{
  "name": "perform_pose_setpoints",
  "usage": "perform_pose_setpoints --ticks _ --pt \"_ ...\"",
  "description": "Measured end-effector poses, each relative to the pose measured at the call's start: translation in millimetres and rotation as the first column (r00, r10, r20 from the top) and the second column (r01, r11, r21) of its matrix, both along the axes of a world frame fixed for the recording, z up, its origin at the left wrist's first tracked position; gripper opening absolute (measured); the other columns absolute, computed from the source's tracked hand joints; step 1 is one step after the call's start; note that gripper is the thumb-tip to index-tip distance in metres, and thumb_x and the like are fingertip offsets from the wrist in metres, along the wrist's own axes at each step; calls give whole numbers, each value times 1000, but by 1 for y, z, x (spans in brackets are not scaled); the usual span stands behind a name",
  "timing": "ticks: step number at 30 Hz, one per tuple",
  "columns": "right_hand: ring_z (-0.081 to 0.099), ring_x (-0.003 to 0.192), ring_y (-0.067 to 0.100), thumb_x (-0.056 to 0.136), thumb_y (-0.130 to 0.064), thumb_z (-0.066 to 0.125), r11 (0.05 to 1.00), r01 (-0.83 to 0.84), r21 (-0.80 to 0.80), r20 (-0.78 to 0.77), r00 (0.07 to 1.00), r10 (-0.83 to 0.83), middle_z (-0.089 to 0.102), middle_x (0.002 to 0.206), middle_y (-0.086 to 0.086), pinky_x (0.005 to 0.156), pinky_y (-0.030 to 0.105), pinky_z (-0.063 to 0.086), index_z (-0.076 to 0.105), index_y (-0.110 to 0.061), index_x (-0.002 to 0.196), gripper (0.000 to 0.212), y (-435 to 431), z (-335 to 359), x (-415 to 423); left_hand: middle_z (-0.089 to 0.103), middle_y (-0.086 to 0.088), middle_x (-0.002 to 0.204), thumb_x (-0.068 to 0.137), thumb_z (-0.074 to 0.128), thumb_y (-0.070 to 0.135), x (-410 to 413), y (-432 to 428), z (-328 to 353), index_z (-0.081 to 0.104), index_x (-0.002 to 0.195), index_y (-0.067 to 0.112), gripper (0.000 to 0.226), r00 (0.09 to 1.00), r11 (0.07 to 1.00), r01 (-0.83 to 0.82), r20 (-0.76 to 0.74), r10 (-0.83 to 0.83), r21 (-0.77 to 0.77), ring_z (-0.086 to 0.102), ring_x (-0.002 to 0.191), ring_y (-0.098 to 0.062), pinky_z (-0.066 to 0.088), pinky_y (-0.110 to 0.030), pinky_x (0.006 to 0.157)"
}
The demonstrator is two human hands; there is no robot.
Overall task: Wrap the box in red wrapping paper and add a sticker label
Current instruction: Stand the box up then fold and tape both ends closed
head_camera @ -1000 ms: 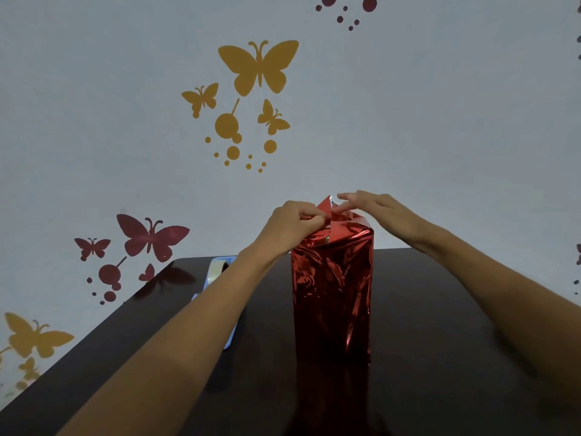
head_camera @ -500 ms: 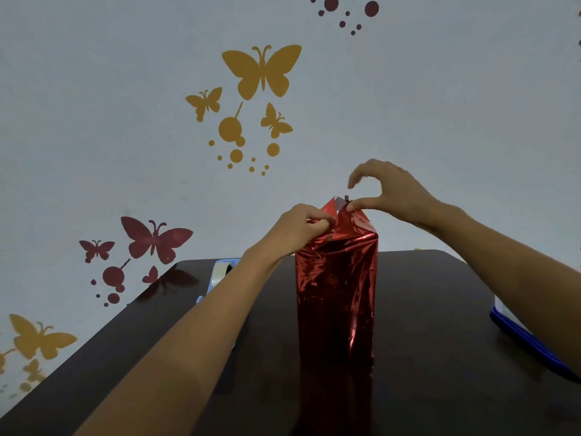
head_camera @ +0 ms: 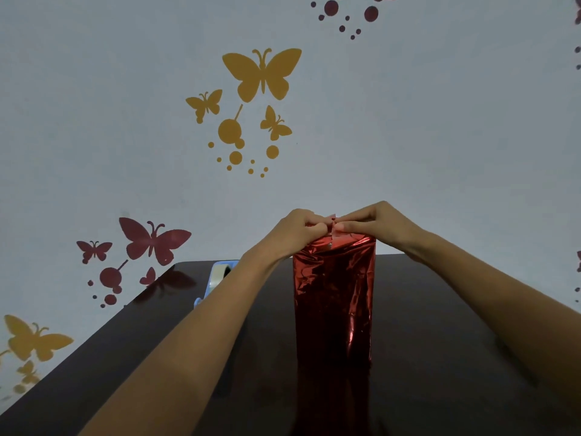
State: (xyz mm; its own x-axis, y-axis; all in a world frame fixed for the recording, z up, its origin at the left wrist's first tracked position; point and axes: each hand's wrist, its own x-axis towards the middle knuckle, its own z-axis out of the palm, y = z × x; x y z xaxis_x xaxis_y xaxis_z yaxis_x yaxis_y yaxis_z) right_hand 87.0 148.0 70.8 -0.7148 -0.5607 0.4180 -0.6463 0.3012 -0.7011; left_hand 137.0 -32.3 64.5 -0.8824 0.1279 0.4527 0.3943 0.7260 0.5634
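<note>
A tall box covered in shiny red wrapping paper stands upright in the middle of the dark table. Both hands meet at its top end. My left hand has its fingers curled and pinches the left paper flap. My right hand pinches the right flap between thumb and fingers. A small red paper tip sticks up between the two hands. The top face of the box is hidden behind the fingers. No sticker label is in view.
A blue tape dispenser with a clear roll stands at the table's back left, partly behind my left forearm. A pale wall with butterfly decals rises right behind the table's far edge.
My right hand has come down from above the paper's raised tip and now pinches the flap against the left hand. The tall red peak is folded lower. The view has shifted slightly.
</note>
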Motion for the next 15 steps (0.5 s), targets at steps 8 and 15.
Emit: perform_pose_setpoints --ticks 8,15 --pt "60 90 -12 81 -34 69 992 -17 127 83 997 6 70 104 -16 69 5 40 71 -29 105 24 1 9 3 64 -1 113 92 53 16 -1 2 -2 66 113 11 25 1000 993 -16 11 15 118 59 103 -16 44 -27 91" --pt "54 100 -6 79 -42 68 970 -29 243 111 994 3 65 103 -23 92 19 31 67 -40 107 28 0 14 7 31 -11 150 92 55 23 -3 2 -6 34 141 14 54 996 974 -73 75 58 215 33 137 -20 32 -29 103"
